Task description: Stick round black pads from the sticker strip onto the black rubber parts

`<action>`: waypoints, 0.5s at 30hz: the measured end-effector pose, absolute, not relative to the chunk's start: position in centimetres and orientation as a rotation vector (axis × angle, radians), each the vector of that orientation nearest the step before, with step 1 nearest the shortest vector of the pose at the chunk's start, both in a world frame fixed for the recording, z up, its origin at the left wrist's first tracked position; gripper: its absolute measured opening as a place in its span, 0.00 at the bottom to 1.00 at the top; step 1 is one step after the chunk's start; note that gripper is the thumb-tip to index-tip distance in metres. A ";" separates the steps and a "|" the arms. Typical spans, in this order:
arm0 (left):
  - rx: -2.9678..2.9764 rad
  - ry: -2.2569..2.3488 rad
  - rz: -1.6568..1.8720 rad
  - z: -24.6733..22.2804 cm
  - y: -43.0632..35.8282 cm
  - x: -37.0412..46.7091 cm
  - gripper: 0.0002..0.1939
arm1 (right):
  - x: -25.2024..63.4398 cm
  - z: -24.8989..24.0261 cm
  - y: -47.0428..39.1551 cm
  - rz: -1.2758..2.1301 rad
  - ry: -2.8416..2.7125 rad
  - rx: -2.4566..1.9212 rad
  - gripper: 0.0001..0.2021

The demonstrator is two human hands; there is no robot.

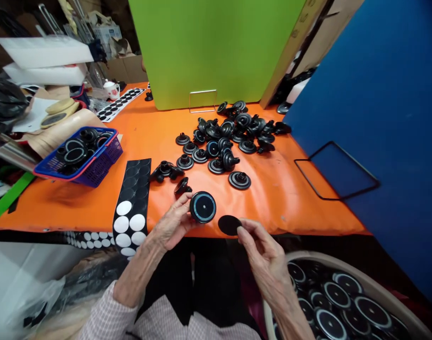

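My left hand (175, 221) grips a round black knob-like part (203, 207), its flat face with a blue-grey ring turned up toward me. Pinched by its edge in my right hand (260, 241) is a thin black disc sticker (229, 225), held just right of the part and apart from it. A black sticker strip (133, 189) hangs over the table's front edge at the left, with white circles showing where discs are gone. Beyond my hands lies a loose pile of similar black parts (226, 127), several standing stem up. One single part (239, 180) sits nearer me.
The orange table (272, 203) carries a purple basket (102, 158) of black parts at the left. A large tub (308, 255) of finished-looking ringed discs stands low at the right. Green (216, 42) and blue boards (385, 118) rise behind and right, with wire handles. A teapot (111, 89) stands back left.
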State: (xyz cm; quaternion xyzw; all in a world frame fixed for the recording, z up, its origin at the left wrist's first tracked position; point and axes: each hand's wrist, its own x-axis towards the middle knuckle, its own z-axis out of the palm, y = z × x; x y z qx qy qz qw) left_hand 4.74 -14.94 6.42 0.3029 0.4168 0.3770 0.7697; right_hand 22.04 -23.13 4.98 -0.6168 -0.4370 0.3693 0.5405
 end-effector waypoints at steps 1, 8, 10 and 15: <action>0.556 0.890 0.837 6.4 -15.3 4.3 0.17 | 21.7 5.0 -23.1 0.865 -1.078 -1.466 0.10; 0.488 0.865 0.903 5.9 -17.0 2.6 0.12 | 20.1 5.2 -22.9 0.997 -1.075 -1.355 0.16; 0.563 0.874 0.884 5.9 -17.4 2.3 0.14 | 19.8 5.5 -22.8 1.094 -1.016 -1.381 0.12; 0.623 0.895 0.878 5.8 -18.3 1.8 0.20 | 18.7 5.7 -22.2 1.316 -0.839 -1.317 0.15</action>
